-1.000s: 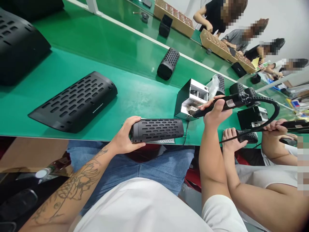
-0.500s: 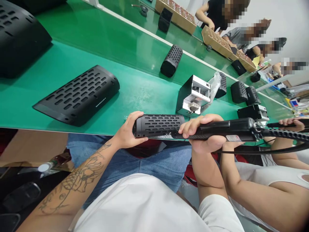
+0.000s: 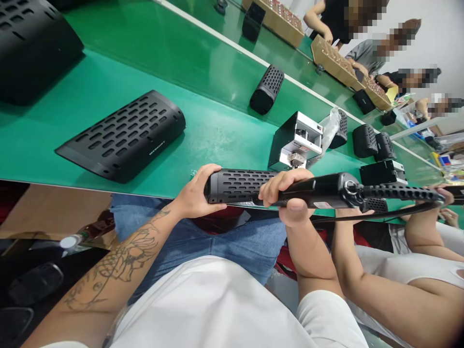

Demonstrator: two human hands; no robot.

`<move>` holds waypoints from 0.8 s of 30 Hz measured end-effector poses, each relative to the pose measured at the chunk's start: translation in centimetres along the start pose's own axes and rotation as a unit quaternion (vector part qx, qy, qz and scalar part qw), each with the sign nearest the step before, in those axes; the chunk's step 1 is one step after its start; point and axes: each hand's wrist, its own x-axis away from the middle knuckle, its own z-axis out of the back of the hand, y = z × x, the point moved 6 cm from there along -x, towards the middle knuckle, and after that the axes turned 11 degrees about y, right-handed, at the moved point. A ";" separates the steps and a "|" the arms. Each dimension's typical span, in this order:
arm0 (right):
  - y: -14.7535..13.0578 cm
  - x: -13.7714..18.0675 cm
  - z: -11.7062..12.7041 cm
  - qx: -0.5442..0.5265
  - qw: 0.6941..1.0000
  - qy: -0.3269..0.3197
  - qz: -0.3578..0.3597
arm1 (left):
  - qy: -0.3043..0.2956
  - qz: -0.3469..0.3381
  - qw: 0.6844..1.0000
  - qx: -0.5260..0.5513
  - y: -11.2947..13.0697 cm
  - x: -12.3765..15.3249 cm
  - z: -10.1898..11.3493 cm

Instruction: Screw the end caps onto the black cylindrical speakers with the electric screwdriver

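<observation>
My left hand is wrapped round the left end of a black speaker casing with rows of oblong slots. The casing lies on its side at the front edge of the green bench. My right hand grips a black electric screwdriver, held nearly level. Its tip points left at the casing's right part, where my fingers hide whether it touches. From the ring at its back end run a black perforated strap and a cable. Just beyond my right hand stands a black-and-silver screw feeder.
A larger-looking slotted casing lies to the left, with another at the far left. One more casing stands behind. A co-worker's arm is close on my right. Cardboard trays line the far bench, with people behind.
My right hand and the screwdriver have moved left, closer over the casing. The whole view has shifted slightly. My left hand keeps its hold on the casing.
</observation>
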 end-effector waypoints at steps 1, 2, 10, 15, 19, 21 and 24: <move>0.1 0.0 0.0 0.004 1.000 -0.004 -0.007 | 0.002 -0.003 1.000 0.000 0.1 0.0 0.0; 0.2 0.0 0.0 0.007 1.000 -0.007 -0.012 | 0.003 -0.005 1.000 0.000 0.1 0.0 0.0; 0.7 1.0 0.1 0.007 1.000 -0.012 -0.022 | 0.004 -0.012 1.000 -0.008 0.2 0.1 0.0; -1.4 0.6 1.4 0.028 0.997 0.069 0.008 | 0.019 -0.035 0.999 -0.013 0.0 0.3 0.0; -3.4 -3.0 7.8 0.096 0.957 0.248 0.118 | 0.029 -0.054 0.998 -0.008 -0.3 0.4 -0.1; -3.5 -5.1 11.6 0.167 0.911 0.329 0.186 | 0.030 -0.061 0.998 -0.008 -0.3 0.4 -0.1; -1.5 -7.4 15.8 0.226 0.882 0.375 0.176 | 0.028 -0.050 0.998 -0.015 -0.3 0.4 -0.1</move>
